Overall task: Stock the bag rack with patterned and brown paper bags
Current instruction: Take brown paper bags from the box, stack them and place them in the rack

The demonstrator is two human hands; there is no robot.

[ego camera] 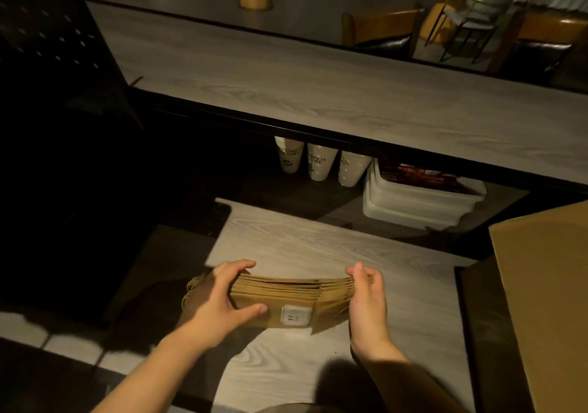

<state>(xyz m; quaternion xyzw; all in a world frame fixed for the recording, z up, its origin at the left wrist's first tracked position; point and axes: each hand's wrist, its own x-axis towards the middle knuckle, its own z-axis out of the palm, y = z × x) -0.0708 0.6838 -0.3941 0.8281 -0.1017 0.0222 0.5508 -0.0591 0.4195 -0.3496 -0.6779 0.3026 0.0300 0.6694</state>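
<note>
Both hands clamp the brown bag stack: left hand (219,298), right hand (366,298) curled round its ends. Square edges on worktop (318,247) before racking.

A stack of brown paper bags (288,298) stands on edge on the near worktop (318,247), the left hand (219,298) at its left end and the right hand (366,298) at its right end — both touching it. A cardboard box (547,301) sits to the right. Farther off, under the long counter (318,78), three paper cups (321,166) stand in a row, with stacked tubs (416,202) just right of them. Beyond the counter — chairs (381,30) at far right.
</note>
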